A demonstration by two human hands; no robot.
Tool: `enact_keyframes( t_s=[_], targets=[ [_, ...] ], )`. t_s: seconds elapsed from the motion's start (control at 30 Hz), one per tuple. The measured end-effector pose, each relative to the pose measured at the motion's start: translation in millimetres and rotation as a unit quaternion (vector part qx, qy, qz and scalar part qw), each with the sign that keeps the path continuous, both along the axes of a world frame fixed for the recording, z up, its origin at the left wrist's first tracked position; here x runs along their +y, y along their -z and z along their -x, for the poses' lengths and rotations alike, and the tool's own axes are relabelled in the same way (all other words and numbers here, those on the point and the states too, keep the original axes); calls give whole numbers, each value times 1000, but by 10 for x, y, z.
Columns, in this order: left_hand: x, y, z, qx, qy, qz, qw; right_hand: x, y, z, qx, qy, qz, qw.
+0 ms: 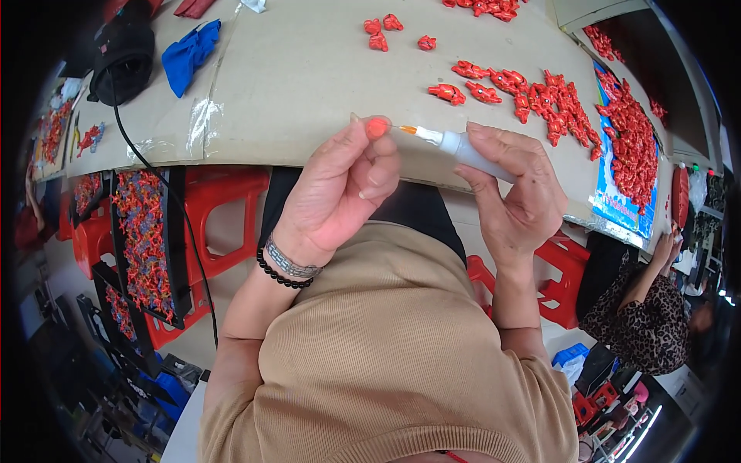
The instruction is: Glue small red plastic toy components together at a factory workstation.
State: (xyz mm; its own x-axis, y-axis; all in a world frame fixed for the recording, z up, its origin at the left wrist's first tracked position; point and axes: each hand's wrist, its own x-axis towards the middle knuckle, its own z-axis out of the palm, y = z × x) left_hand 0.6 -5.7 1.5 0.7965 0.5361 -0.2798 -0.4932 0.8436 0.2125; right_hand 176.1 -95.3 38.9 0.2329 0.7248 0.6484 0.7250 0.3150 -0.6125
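Pinched between the thumb and fingers of my left hand [340, 174] is a small red piece [377, 128], its details washed out by glare. My right hand [521, 181] grips a whitish squeeze bottle [480, 157] lying on its side. From the bottle's white neck an orange nozzle with a thin needle [409, 130] points left, its tip at or very close to the red piece. Both hands are held just over the table's near edge. Beyond my right hand lie rows of glossy red figurines [484, 93], some with dark eye spots.
A large heap of red figurines [633, 147] covers a blue printed sheet [598, 197] at the right. Far left are a blue cloth [191, 55], a black cap [123, 65] and a dark cable [181, 204]. Black trays of colourful pieces [143, 239] rest by red stools [224, 193]. Another person [644, 324] sits right.
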Motion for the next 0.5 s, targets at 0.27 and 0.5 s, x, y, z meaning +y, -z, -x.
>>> enact_keyframes(
  t_s=[0.27,0.5],
  targets=[
    [0,12,-8,6,8,-4,1000,38,52,40,-50,7,-12,999],
    [-11,22,-9,18,10,-5,1000,9,33,61,-62,9,25,998]
  ],
)
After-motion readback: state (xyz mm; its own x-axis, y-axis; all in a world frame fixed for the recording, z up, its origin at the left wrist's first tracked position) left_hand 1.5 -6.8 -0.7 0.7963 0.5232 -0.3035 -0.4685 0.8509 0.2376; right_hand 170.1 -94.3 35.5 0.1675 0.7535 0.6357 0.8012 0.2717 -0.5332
